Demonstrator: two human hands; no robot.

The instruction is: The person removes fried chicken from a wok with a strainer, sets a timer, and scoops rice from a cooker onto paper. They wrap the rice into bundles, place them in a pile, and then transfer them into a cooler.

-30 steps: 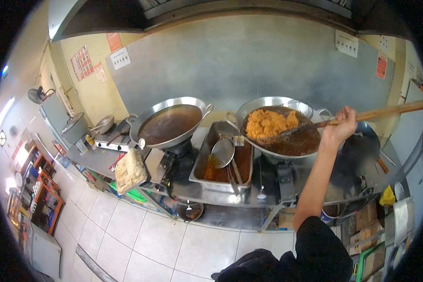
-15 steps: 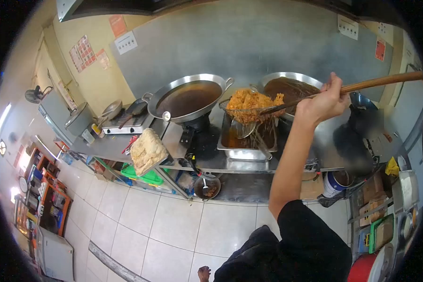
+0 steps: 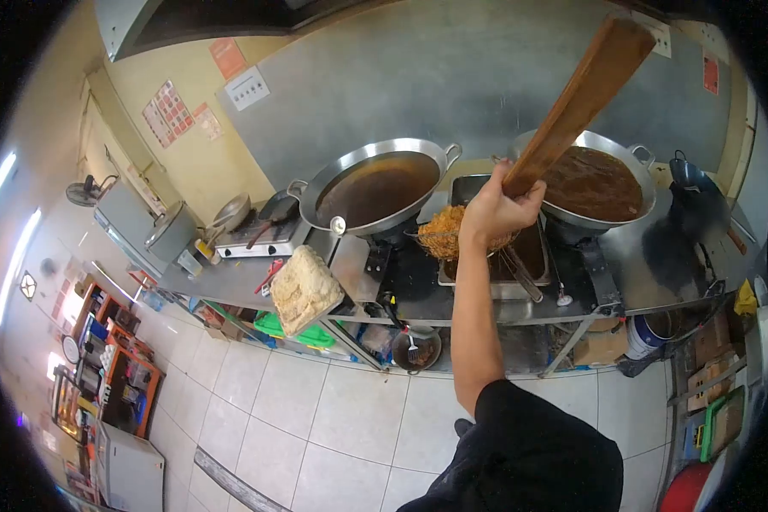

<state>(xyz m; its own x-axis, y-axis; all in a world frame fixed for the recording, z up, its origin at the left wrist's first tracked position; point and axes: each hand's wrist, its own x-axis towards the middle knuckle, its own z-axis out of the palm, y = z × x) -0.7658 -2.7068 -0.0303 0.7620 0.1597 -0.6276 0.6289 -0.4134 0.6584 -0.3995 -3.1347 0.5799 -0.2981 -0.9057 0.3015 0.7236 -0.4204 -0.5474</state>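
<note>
My right hand is closed around the wooden handle of a wire strainer. The handle's wide flat end rises toward the upper right, close to the camera. Orange-brown fried food fills the strainer, partly hidden behind my hand and forearm. Beneath it is a rectangular metal tray with brown liquid, and a metal utensil handle leans over the tray's front. To the right stands a large wok of brown, rippled oil. My left hand is out of view.
Another large wok of dark oil stands left of the tray. A tray heaped with pale flour-like coating juts over the counter's front edge. A small stove with pans is at the far left. Below sits a pan holding a utensil.
The strainer with the food has shifted left and away from the right wok. Its handle has swung from nearly level to steeply raised. My left hand has left the view, which has turned.
</note>
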